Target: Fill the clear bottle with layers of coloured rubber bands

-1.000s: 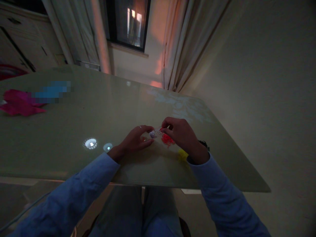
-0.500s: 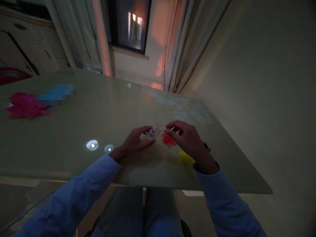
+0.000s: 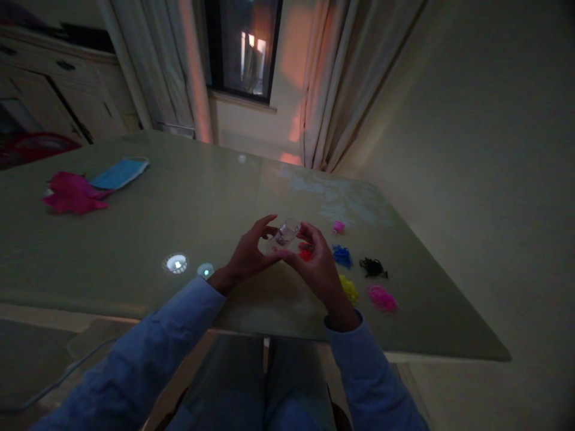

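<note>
A small clear container (image 3: 286, 232) is held above the table between my two hands. My left hand (image 3: 252, 248) grips its left side, the fingers curled around it. From the right, my right hand (image 3: 314, 257) has its fingers and thumb on the container too. A red pile (image 3: 306, 252) of small strands lies just behind the right fingers, partly covered. To the right of that hand are a blue pile (image 3: 342, 256), a yellow pile (image 3: 348, 288) partly hidden by the wrist, a black pile (image 3: 372, 267) and a pink pile (image 3: 382, 297).
A small pink object (image 3: 338, 227) lies beyond the blue pile. On the far left of the glossy table (image 3: 202, 203) are a crumpled magenta wrapper (image 3: 75, 193) and a blue face mask (image 3: 120, 173). Curtains and a window stand behind.
My right hand has moved left and down onto the clear container, uncovering the blue, black and pink piles. The view has shifted slightly, showing the mask clearly.
</note>
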Tool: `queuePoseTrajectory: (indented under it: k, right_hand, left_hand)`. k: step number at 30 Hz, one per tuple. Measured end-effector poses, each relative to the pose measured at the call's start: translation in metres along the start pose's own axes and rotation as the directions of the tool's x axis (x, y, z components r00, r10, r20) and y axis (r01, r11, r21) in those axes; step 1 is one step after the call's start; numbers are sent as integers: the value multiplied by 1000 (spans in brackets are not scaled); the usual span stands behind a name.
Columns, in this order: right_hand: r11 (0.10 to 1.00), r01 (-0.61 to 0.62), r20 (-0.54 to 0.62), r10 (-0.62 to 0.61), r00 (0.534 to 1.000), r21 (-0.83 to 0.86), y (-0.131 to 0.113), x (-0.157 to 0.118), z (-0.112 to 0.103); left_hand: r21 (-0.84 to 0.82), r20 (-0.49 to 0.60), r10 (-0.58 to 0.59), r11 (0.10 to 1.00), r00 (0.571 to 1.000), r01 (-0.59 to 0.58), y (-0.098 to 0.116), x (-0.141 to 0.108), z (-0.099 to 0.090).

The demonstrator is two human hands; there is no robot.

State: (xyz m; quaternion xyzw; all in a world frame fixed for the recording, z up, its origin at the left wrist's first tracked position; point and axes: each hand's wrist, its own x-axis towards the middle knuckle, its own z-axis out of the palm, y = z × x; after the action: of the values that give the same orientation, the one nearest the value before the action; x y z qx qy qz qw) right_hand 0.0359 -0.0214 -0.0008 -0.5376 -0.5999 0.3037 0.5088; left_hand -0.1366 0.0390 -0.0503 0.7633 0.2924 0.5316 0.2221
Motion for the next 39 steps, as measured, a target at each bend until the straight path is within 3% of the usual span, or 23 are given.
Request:
queuePoseTrajectory:
  k: [8, 13, 17, 20, 24, 30, 34, 39]
  right_hand:
    - [997, 20, -53, -16, 998, 75, 1, 5, 18]
    - [992, 37, -78, -28, 997, 121, -2, 0, 13]
    - [993, 57, -141, -41, 989, 107, -9, -5, -8]
    - [990, 106, -177, -89, 980, 94, -10, -10, -33]
    - [982, 165, -195, -145, 970, 91, 2, -15, -74]
    - [984, 158, -163, -169, 972, -79, 26, -14, -129]
    - [986, 152, -146, -161, 976, -72, 30, -8, -140]
    - [990, 135, -139, -128, 982, 48, 37, 3, -127]
  left_hand:
    - [68, -22, 34, 997, 999, -33, -1, -2, 3]
    - [33, -17, 50, 998, 999, -49, 4, -3, 0]
    - [-7, 9, 108, 994, 994, -108, 7, -4, -3]
    - [32, 18, 66, 997, 998, -67, 5, -3, -6]
    - [112, 44, -1, 994, 999, -4, -2, -1, -7]
    - [158, 208, -75, 987, 975, 42, -9, 7, 8]
    - [264, 323, -181, 960, 929, 95, -10, 15, 34]
    - [389, 477, -228, 921, 849, 29, -14, 31, 54]
